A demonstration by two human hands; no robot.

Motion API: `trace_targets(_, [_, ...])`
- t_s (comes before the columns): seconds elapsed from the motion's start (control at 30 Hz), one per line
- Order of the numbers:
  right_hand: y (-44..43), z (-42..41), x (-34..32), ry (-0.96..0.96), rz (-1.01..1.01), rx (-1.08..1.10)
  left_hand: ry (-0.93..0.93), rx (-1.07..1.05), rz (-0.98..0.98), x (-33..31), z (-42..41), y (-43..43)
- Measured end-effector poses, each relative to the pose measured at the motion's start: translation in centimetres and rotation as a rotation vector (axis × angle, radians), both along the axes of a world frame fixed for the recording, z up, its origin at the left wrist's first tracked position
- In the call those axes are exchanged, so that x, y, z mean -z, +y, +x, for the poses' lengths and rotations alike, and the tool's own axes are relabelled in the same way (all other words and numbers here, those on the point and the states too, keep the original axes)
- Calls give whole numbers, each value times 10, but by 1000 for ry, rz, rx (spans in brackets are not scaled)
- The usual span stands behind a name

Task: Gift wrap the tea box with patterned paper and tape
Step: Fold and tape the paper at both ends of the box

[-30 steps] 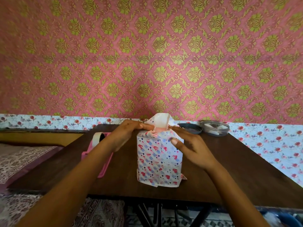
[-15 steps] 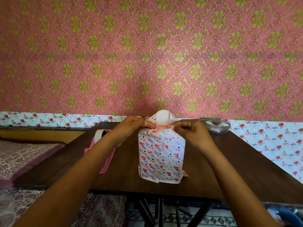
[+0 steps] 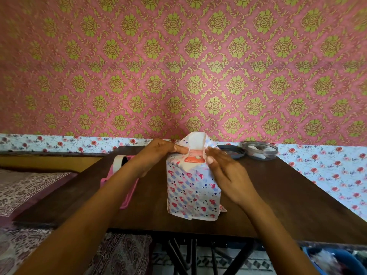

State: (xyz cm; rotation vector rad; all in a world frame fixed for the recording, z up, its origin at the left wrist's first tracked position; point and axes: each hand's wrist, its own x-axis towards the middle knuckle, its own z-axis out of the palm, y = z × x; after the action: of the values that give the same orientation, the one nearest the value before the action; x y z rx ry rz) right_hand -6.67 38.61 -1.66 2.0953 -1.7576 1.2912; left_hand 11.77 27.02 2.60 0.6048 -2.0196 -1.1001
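The tea box (image 3: 195, 158) stands upright in the middle of the dark wooden table (image 3: 288, 195), wrapped in white paper with hearts (image 3: 190, 191). The top end is open, so the orange box top shows. A white paper flap (image 3: 196, 140) sticks up behind it. My left hand (image 3: 158, 155) curls round the upper left corner, fingertips on the left fold. My right hand (image 3: 226, 171) lies with straight fingers against the upper right edge and presses the paper there. A loose paper corner pokes out at the bottom right.
A pink tape dispenser (image 3: 124, 185) with a tape roll (image 3: 117, 163) lies left of the box, partly behind my left forearm. A clear round container (image 3: 261, 150) and a dark lid (image 3: 231, 151) sit at the back right. A patterned bed (image 3: 23, 187) lies left, and the wall is close behind.
My right hand stopped pinching the paper at the top and now lies flat against the upper right edge. My left hand stayed at the upper left corner. The orange box top shows more.
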Motion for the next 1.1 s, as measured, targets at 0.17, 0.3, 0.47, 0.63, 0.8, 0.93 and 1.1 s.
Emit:
trace_targets(0.17, [0,-4,-4,153,29,-17,18,11,15,2,-2,1])
trace_targets(0.3, [-1,-5,-10,-17,68,-2,23,12,5,4,-4,1])
trace_targets(0.47, [-14,-10,-16,-20,121,1,-14,8,-12,2,-5,2])
trace_targets(0.63, [-11,-6,-9,-36,116,-40,3,16,9,2,-4,3])
trace_targets(0.8, [-11,-7,-6,39,114,4,-13,0,6,2,-5,6])
trace_targets(0.93, [-9,-8,-7,142,120,42,-24,-17,-3,2,-5,7])
trace_targets(1.1, [-6,-10,-17,305,170,92,-71,-50,-9,-2,-7,11])
